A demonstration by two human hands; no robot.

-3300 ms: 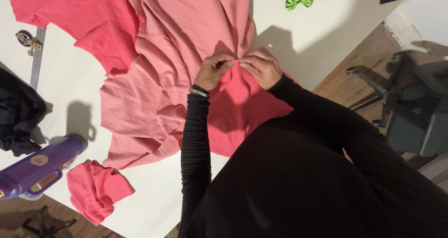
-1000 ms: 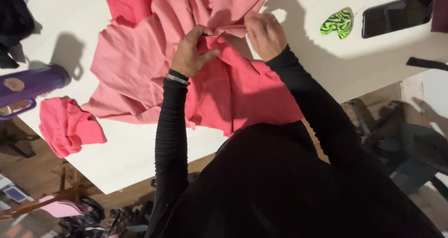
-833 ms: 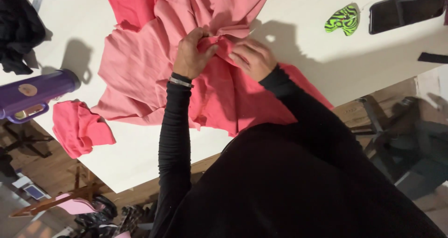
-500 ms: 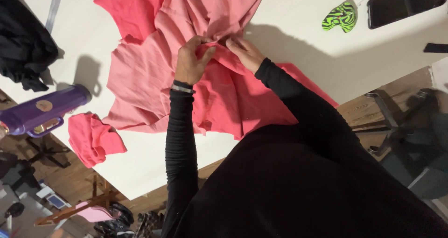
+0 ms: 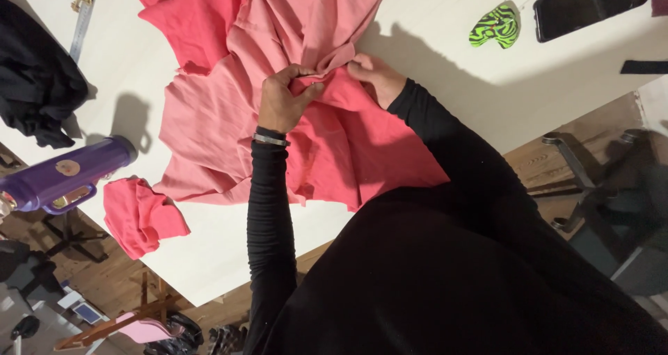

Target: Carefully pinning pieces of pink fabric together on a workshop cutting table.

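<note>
My left hand (image 5: 282,104) and right hand (image 5: 372,76) both pinch a fold of the pink cloth (image 5: 229,118) at table (image 5: 445,69) centre; I should keep the edges aligned, tension even, bunching toward twelve o'clock smoothed.

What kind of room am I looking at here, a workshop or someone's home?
Probably a home sewing or craft space. Both hands, left hand and right hand, pinch pink fabric spread on a white table, with a metal ruler, a loose fabric scrap and an office chair nearby.

The white table (image 5: 445,90) bears pink fabric (image 5: 292,139), a pink scrap (image 5: 139,216), purple bottle (image 5: 62,177), phone (image 5: 591,7); black cloth (image 5: 35,83).
</note>
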